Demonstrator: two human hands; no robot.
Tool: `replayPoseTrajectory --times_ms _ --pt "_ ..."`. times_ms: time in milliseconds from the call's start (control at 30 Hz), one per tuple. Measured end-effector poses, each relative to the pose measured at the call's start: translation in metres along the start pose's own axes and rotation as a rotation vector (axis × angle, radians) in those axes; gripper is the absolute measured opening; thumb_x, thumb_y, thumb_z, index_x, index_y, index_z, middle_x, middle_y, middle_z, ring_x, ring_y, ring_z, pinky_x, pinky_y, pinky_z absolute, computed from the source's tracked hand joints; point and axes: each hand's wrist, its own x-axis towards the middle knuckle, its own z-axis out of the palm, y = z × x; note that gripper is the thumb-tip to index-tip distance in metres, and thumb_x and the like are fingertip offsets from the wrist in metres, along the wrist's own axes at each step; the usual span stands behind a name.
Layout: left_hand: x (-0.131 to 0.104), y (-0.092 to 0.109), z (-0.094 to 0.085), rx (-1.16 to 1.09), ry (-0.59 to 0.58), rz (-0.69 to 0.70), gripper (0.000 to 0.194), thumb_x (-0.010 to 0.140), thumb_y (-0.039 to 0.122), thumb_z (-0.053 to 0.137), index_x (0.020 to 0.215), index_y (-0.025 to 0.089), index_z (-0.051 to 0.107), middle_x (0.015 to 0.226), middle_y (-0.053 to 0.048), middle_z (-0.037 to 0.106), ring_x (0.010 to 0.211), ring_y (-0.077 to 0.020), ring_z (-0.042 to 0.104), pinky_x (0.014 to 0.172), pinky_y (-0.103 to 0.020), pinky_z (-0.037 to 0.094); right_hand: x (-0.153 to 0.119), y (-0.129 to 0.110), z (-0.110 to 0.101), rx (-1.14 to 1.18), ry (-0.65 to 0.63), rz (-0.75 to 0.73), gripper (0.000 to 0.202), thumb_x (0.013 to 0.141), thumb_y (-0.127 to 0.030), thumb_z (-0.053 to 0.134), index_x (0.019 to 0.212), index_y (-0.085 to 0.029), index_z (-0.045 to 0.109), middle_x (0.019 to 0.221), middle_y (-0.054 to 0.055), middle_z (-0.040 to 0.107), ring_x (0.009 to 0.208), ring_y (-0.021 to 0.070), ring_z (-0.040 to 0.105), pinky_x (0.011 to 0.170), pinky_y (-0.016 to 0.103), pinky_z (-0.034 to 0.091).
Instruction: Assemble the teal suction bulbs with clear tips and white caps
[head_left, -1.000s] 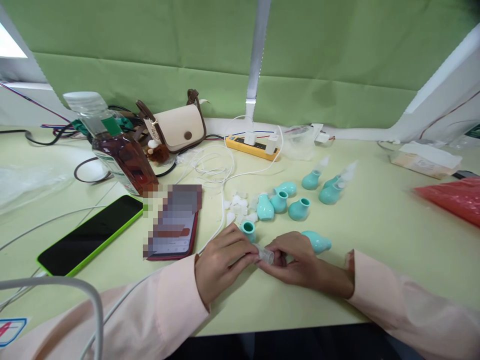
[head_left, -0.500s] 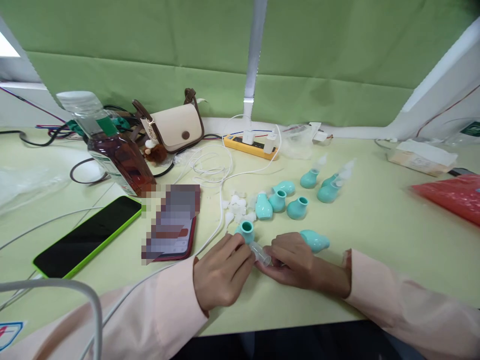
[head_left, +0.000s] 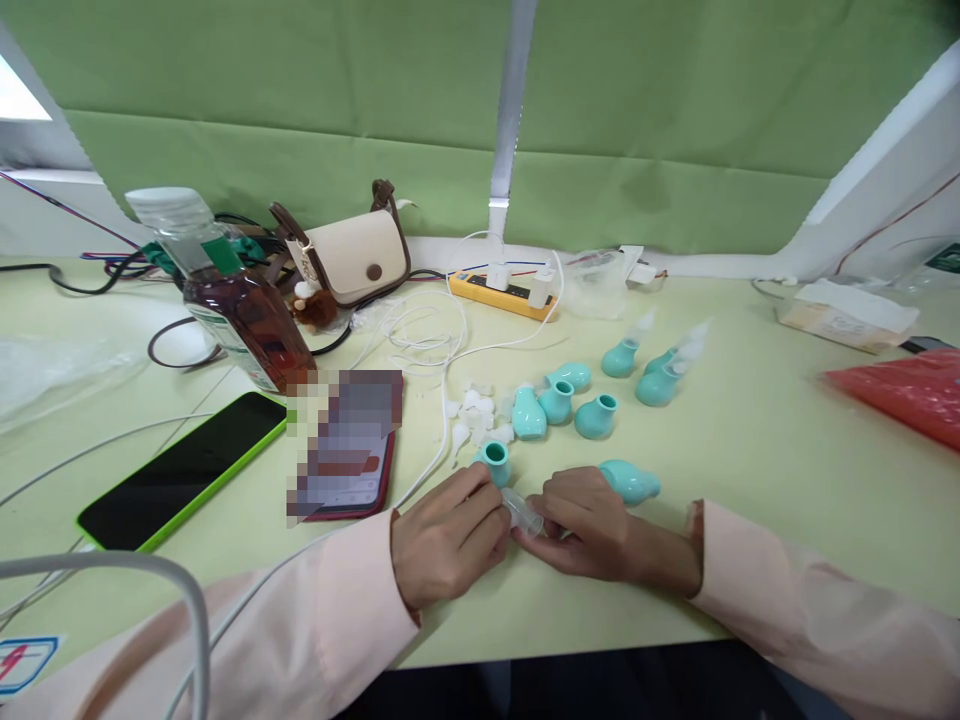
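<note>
Near the table's front edge, a clear plastic tube [head_left: 523, 511] is pinched between my left hand [head_left: 452, 535] and my right hand [head_left: 585, 522]. Just beyond my left fingertips stands a teal bulb [head_left: 495, 462] with its round opening up. Another teal bulb [head_left: 631, 482] lies on its side behind my right hand. Small white translucent pieces [head_left: 478, 412] are heaped farther back. Beside them are several teal bulbs, one an open bulb [head_left: 595, 416]. Farther right, a teal bulb with a clear tip [head_left: 658, 382] stands with similar ones.
At the left are a green-edged phone [head_left: 184, 470], a red-cased phone [head_left: 352, 455] and a bottle of dark liquid [head_left: 244, 320]. A cream bag [head_left: 352, 258], yellow power strip [head_left: 502, 294] and white cables lie behind. A red packet [head_left: 907, 395] is at the right.
The view has shifted slightly. My left hand's fingers have shifted a little beside the teal bulb; both hands keep hold of the clear tube.
</note>
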Motion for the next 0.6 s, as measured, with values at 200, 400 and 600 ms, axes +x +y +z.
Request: replayPoseTrajectory --times_ms 200,400,600 --pt "-0.0016 0.0009 0.0022 0.022 0.077 0.008 0.017 0.067 0.001 0.055 0.052 0.010 0.053 0.051 -0.005 0.051 0.058 -0.0146 0.040 0.047 -0.027 0.040 0.0020 -0.0048 -0.0011 0.053 0.014 0.088 0.030 0.071 -0.020 0.054 0.048 -0.017 0.035 0.038 -0.007 0.038 0.039 0.0058 0.033 0.042 0.022 0.023" --pt "-0.0004 -0.0005 -0.0024 -0.164 0.100 -0.122 0.007 0.066 0.002 0.056 0.068 0.009 0.056 0.060 -0.005 0.055 0.059 -0.0130 0.041 0.052 -0.028 0.042 0.0001 -0.0020 -0.0001 0.062 0.038 0.117 0.029 0.068 -0.021 0.057 0.048 -0.017 0.037 0.039 -0.007 0.038 0.039 0.0052 0.033 0.042 0.021 0.022" --pt "0.0032 -0.0057 -0.0073 -0.308 0.037 -0.204 0.007 0.071 0.006 0.054 0.074 0.010 0.060 0.065 -0.008 0.055 0.064 -0.0145 0.042 0.054 -0.029 0.042 -0.0051 0.0033 0.0030 0.054 0.037 0.111 0.027 0.069 -0.021 0.057 0.048 -0.017 0.040 0.040 -0.007 0.037 0.040 0.0053 0.031 0.042 0.021 0.022"
